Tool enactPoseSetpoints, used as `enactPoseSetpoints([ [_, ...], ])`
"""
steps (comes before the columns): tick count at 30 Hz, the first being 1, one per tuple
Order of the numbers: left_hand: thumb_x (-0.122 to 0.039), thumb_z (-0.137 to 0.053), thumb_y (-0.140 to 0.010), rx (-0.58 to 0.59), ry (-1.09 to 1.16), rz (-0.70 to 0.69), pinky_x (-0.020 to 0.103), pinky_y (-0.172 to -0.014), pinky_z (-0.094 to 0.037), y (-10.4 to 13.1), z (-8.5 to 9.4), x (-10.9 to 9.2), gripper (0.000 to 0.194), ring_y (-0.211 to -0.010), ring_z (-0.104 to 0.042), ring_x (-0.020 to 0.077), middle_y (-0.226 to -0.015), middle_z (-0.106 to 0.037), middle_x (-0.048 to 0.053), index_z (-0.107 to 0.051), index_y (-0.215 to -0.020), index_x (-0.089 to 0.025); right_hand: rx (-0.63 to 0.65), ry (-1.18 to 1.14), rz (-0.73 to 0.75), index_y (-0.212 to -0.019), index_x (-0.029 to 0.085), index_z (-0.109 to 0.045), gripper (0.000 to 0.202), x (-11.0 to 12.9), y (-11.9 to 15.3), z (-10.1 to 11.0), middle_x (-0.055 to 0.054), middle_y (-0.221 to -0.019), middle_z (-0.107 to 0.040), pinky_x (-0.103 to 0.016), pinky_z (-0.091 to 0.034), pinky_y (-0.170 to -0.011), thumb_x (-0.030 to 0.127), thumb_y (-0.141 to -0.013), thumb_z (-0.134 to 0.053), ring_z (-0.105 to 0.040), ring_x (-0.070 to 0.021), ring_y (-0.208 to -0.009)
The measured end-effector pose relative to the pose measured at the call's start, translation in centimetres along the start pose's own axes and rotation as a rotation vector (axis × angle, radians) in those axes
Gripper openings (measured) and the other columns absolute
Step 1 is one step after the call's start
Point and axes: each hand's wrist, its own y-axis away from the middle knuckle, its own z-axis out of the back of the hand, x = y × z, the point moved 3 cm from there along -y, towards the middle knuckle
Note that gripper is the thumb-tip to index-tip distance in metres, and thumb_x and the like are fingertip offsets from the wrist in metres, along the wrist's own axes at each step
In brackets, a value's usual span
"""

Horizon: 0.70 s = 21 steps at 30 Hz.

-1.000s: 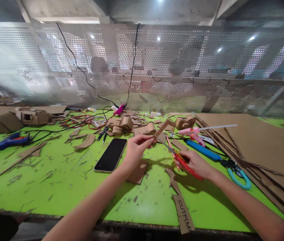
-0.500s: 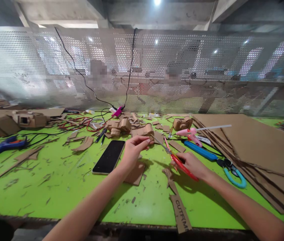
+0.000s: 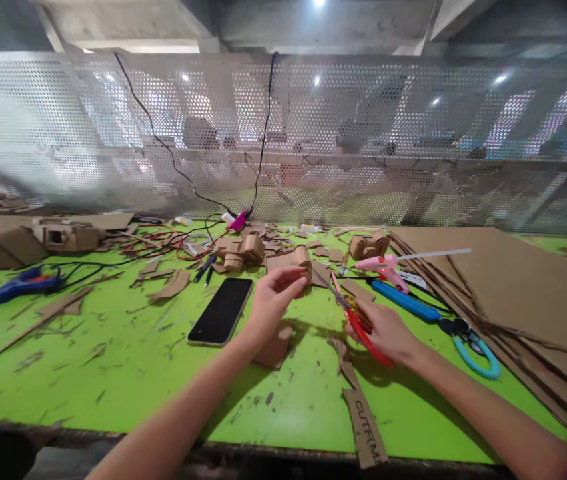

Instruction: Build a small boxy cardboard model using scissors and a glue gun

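My left hand (image 3: 279,298) is closed in a pinch at the middle of the green table; whatever lies between its fingertips is too small to name. My right hand (image 3: 381,330) holds red-handled scissors (image 3: 363,333), their blades pointing up and left toward my left fingertips. Beyond my left hand sits a cardboard camera-shaped model (image 3: 291,258). A black phone (image 3: 222,311) lies left of my left hand, and a flat cardboard square (image 3: 276,347) is partly under my left wrist. Below the scissors lies a torn cardboard strip (image 3: 363,423) with printed letters.
A pink glue gun (image 3: 386,267), a blue-handled tool (image 3: 406,301) and turquoise-handled scissors (image 3: 478,357) lie at right beside stacked cardboard sheets (image 3: 513,287). At left are a blue glue gun (image 3: 26,283) and a cardboard box (image 3: 6,247). Perforated metal panel (image 3: 338,133) stands behind.
The view has shifted slightly, moving most table items a little right in the picture. The scissors' handles look further apart, with yellow now showing at them. Both hands keep their holds.
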Motion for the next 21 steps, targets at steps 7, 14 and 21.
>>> enactPoseSetpoints([
  [7,-0.026,-0.074,-0.068,-0.01,-0.056,-0.056,0.021,-0.058,-0.054,0.16,-0.05,-0.38,0.017,-0.063,-0.063,0.0115,-0.071,-0.068,0.002,-0.065,-0.077,-0.016,-0.014,0.123,0.011,-0.1,0.018,-0.057,0.048,0.8,0.27,0.26,-0.014,-0.102,-0.067,-0.038,-0.045,-0.069,0.062,-0.085,-0.044,-0.063,-0.0293,-0.084],
  [14,-0.028,-0.074,-0.069,0.034,-0.065,-0.036,0.022,-0.058,-0.055,0.24,-0.16,-0.32,0.018,-0.067,-0.065,0.0129,-0.075,-0.07,0.003,-0.066,-0.079,-0.016,-0.038,0.136,0.006,-0.1,0.018,-0.059,0.05,0.94,0.27,0.54,-0.013,-0.103,-0.068,-0.039,-0.047,-0.07,0.064,-0.086,-0.044,-0.065,-0.03,-0.086],
  [21,-0.03,-0.075,-0.067,0.044,-0.061,-0.022,0.023,-0.058,-0.055,0.03,-0.1,-0.1,0.021,-0.068,-0.067,0.0146,-0.075,-0.071,0.004,-0.066,-0.079,-0.016,-0.04,0.159,0.028,-0.094,0.018,-0.059,0.048,0.76,0.22,0.38,-0.013,-0.097,-0.069,-0.037,-0.047,-0.069,0.063,-0.087,-0.044,-0.065,-0.0286,-0.083],
])
